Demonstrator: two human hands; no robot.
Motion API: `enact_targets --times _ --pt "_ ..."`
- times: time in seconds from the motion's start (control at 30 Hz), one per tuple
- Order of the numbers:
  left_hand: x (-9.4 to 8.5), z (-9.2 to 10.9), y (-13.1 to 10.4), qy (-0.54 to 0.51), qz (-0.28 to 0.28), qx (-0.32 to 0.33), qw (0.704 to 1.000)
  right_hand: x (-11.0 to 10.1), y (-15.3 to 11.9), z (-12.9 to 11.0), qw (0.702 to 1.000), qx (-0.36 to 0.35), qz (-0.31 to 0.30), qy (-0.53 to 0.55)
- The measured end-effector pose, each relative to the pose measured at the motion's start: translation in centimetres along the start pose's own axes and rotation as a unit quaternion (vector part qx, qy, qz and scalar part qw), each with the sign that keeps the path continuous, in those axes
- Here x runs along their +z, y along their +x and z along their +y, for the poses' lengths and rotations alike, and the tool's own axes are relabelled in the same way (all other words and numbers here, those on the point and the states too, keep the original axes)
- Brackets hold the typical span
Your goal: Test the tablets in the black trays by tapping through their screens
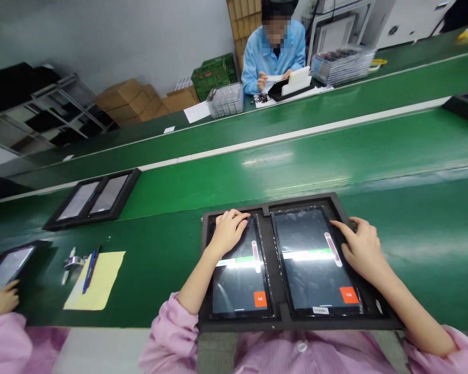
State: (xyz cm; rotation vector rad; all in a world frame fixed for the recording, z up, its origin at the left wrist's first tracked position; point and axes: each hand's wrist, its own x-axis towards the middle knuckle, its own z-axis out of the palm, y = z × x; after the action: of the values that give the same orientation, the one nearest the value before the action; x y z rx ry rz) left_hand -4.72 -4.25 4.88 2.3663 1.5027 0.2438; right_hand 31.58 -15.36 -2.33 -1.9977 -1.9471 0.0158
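Two tablets lie face up side by side in a black foam tray at the green bench's front edge. Both screens are lit, each with a pale and green band, a slider bar and an orange "Fail" box. My left hand [229, 231] rests over the upper part of the left tablet [239, 291], fingers stretched toward its top edge. By the right tablet [308, 280], my right hand [362, 250] has its index finger at the upper right edge, thumb apart; contact is hard to tell. The black foam tray [237, 325] surrounds both tablets. Neither hand grips anything.
Left of me are a yellow paper [107, 283], a blue pen [89, 272] and a second tray [130, 192] with two tablets. A neighbour's hand [3, 301] touches another tray at far left. Across the bench sits a person in blue [253, 57] beside stacked clear trays [341, 67].
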Motion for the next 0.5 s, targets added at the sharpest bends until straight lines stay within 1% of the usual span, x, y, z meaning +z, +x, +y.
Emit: enact_targets --times 0.13,0.3,0.5 --pt "-0.3 0.0 0.4 -0.010 -0.009 -0.013 1.000 0.2 0.0 0.4 1.000 -0.003 -0.004 -0.004" --pt "-0.1 -0.6 0.6 -0.026 -0.002 0.022 0.999 -0.1 0.1 0.0 1.000 -0.001 0.000 -0.012" --pt "0.1 -1.1 0.8 -0.002 0.003 0.042 0.999 -0.5 0.2 -0.6 1.000 0.005 0.007 -0.020"
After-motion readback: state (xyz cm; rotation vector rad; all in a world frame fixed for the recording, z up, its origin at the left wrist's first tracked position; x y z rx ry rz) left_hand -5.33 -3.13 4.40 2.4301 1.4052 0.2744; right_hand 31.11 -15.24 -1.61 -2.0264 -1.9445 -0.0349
